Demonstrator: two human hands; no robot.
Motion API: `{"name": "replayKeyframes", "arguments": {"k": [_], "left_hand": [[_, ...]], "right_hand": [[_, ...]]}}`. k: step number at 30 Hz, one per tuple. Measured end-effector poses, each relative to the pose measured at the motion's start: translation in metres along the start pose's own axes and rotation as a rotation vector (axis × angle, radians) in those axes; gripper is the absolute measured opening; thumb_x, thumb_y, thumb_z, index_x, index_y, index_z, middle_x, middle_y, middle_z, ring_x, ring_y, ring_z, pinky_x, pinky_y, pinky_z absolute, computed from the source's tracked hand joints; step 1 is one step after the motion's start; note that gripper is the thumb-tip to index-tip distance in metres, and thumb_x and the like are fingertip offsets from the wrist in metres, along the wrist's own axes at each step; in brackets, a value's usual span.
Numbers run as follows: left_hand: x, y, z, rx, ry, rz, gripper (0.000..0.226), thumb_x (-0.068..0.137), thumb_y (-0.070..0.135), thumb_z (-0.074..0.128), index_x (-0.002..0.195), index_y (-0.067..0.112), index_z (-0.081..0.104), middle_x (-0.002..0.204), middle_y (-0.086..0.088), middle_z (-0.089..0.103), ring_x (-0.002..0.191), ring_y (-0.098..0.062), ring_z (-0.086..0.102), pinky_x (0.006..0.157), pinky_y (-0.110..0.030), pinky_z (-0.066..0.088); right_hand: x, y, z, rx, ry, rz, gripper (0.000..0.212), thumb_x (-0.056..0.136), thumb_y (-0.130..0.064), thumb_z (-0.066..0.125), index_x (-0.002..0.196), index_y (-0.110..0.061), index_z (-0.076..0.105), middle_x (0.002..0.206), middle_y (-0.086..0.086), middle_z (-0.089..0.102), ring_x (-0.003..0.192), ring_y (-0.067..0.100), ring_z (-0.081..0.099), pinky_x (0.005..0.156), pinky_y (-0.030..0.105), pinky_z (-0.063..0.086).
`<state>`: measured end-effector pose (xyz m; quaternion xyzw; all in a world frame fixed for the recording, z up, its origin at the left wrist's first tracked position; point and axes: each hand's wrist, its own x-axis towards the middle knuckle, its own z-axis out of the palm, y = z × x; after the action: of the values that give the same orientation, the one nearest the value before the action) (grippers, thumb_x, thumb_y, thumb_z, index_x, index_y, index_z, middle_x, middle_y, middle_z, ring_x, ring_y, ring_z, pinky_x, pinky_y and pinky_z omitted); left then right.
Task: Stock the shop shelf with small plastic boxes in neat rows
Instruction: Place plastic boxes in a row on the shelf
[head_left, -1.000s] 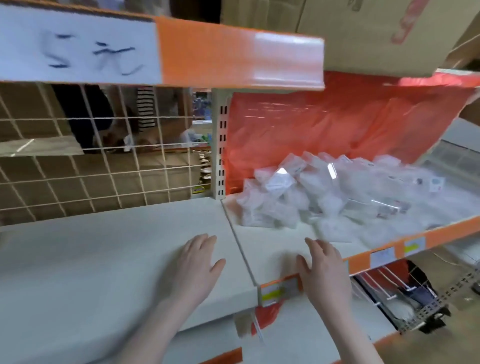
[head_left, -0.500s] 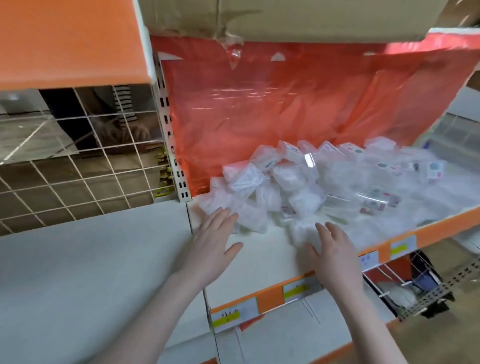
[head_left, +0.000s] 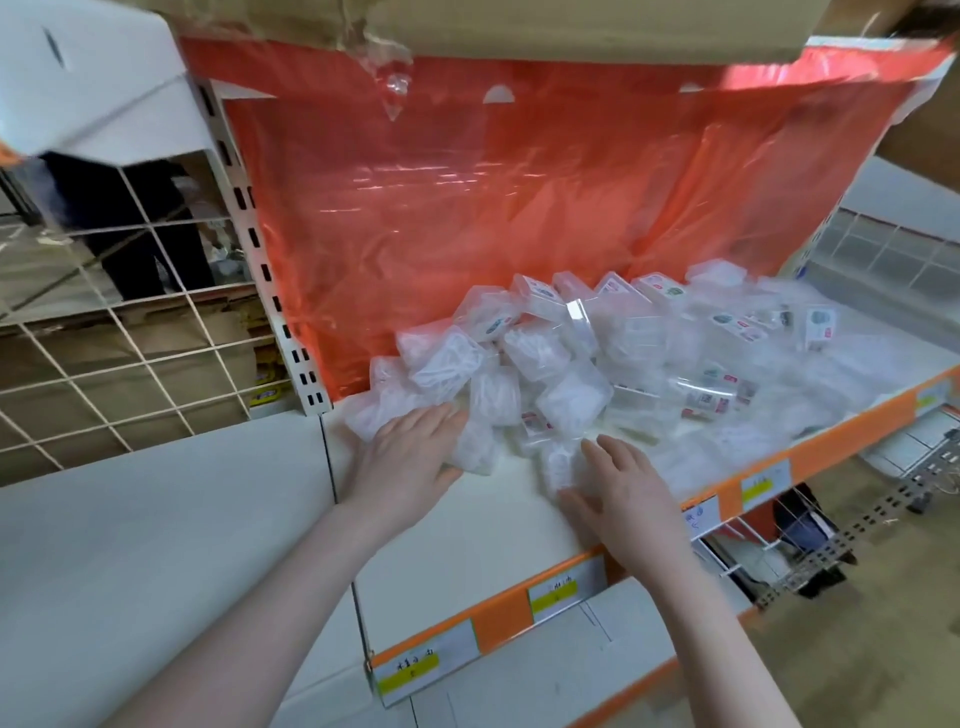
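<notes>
1. The small plastic boxes (head_left: 561, 358) lie in one loose heap on the white shelf (head_left: 467, 525), piled against a red plastic sheet (head_left: 467, 208) at the back. They are clear, overlapping and partly blurred, so an exact count is not possible; perhaps thirty or more. None stands in a row.
2. Two hands reach to the near edge of the heap. The left hand (head_left: 410, 457) lies flat with straight fingers, its fingertips touching the boxes at the heap's left front corner. It grasps nothing.
3. The right hand (head_left: 623, 493) is spread with relaxed fingers, palm down, resting on one box (head_left: 558, 462) at the front of the heap; the fingers are not curled round it.
4. The shelf's front edge is an orange strip (head_left: 498, 618) carrying at least four white price labels with yellow patches.
5. To the left is one wire grid panel (head_left: 130, 338), and one slotted white upright (head_left: 280, 291) stands between it and the red sheet.
6. One cardboard box (head_left: 571, 26) sits overhead.
</notes>
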<state>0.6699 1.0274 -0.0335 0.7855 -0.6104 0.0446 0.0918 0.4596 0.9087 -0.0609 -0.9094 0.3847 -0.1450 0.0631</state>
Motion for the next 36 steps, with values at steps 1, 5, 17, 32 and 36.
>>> {"name": "replayKeyframes", "arguments": {"k": [1, 5, 17, 32, 36], "left_hand": [[-0.001, 0.001, 0.000, 0.016, 0.005, -0.006, 0.061, 0.094, 0.040, 0.048, 0.148, 0.025, 0.023, 0.153, 0.005, 0.025, 0.138, -0.012, 0.023, 0.108, -0.026, 0.017], [-0.006, 0.005, 0.000, 0.066, 0.037, -0.050, 0.061, 0.090, 0.043, 0.051, 0.144, 0.024, 0.029, 0.139, 0.005, 0.037, 0.130, -0.015, 0.032, 0.104, -0.027, 0.023], [0.016, 0.004, -0.017, -0.053, -0.122, -0.096, 0.062, 0.080, 0.043, 0.064, 0.133, 0.021, 0.039, 0.131, 0.002, 0.043, 0.124, -0.018, 0.038, 0.094, -0.031, 0.035], [-0.053, 0.011, -0.034, -0.121, 0.038, -0.379, 0.061, 0.076, 0.044, 0.068, 0.127, 0.025, 0.042, 0.128, 0.006, 0.049, 0.121, -0.017, 0.042, 0.095, -0.030, 0.033], [-0.086, 0.001, -0.037, -0.142, 0.037, -0.504, 0.061, 0.073, 0.041, 0.070, 0.127, 0.026, 0.043, 0.125, 0.005, 0.050, 0.118, -0.018, 0.042, 0.092, -0.029, 0.033]], "right_hand": [[-0.001, -0.003, 0.000, -0.011, 0.016, 0.003, 0.058, 0.083, -0.038, 0.066, 0.127, -0.003, 0.053, 0.126, 0.016, 0.054, 0.119, 0.035, 0.046, 0.098, 0.040, 0.037], [-0.007, -0.017, -0.004, -0.094, 0.027, 0.035, 0.049, 0.082, -0.041, 0.064, 0.117, -0.006, 0.059, 0.110, 0.012, 0.057, 0.102, 0.034, 0.052, 0.083, 0.040, 0.042], [0.001, -0.026, -0.010, -0.075, -0.117, 0.110, 0.048, 0.086, -0.052, 0.047, 0.117, -0.016, 0.047, 0.116, 0.001, 0.050, 0.107, 0.022, 0.047, 0.086, 0.029, 0.038], [-0.018, -0.046, -0.013, 0.134, 0.001, 0.026, 0.051, 0.079, -0.043, 0.058, 0.122, -0.017, 0.048, 0.112, 0.001, 0.053, 0.106, 0.023, 0.048, 0.085, 0.031, 0.036], [-0.023, -0.066, -0.006, 0.233, 0.002, -0.035, 0.065, 0.078, -0.040, 0.062, 0.134, -0.012, 0.043, 0.117, 0.006, 0.053, 0.110, 0.027, 0.048, 0.089, 0.033, 0.036]]}}
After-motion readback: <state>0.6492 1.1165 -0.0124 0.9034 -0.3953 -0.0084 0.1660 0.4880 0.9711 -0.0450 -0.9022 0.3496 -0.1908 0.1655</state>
